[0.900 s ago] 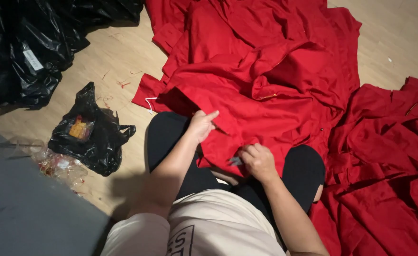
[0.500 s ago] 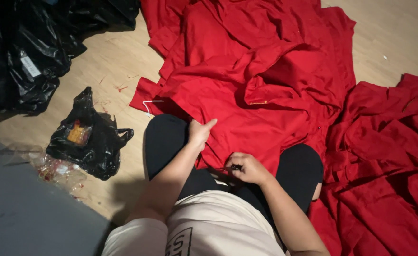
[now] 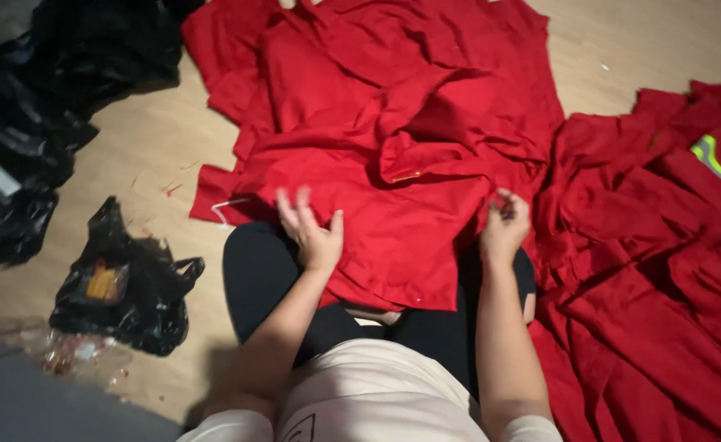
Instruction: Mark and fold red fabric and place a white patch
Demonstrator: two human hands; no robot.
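A red garment (image 3: 393, 155) lies spread over my lap and out across the wooden floor (image 3: 139, 155). My left hand (image 3: 311, 229) hovers at its near left part with fingers spread, blurred by motion and holding nothing. My right hand (image 3: 504, 225) is at the garment's near right edge, its fingers curled and pinched on the cloth. My legs in black trousers (image 3: 262, 278) show beneath the near hem.
A heap of more red garments (image 3: 663, 278) lies to the right, one with a yellow-green reflective strip (image 3: 711, 155). A small black plastic bag (image 3: 123, 286) with something orange inside sits at my left. Large black bags (image 3: 33, 123) fill the far left, and crumpled clear plastic (image 3: 58, 352) lies near left.
My right hand has moved from my lap out to the garment's right edge. My left hand has opened and shifted slightly. The garment now lies more spread over my lap.
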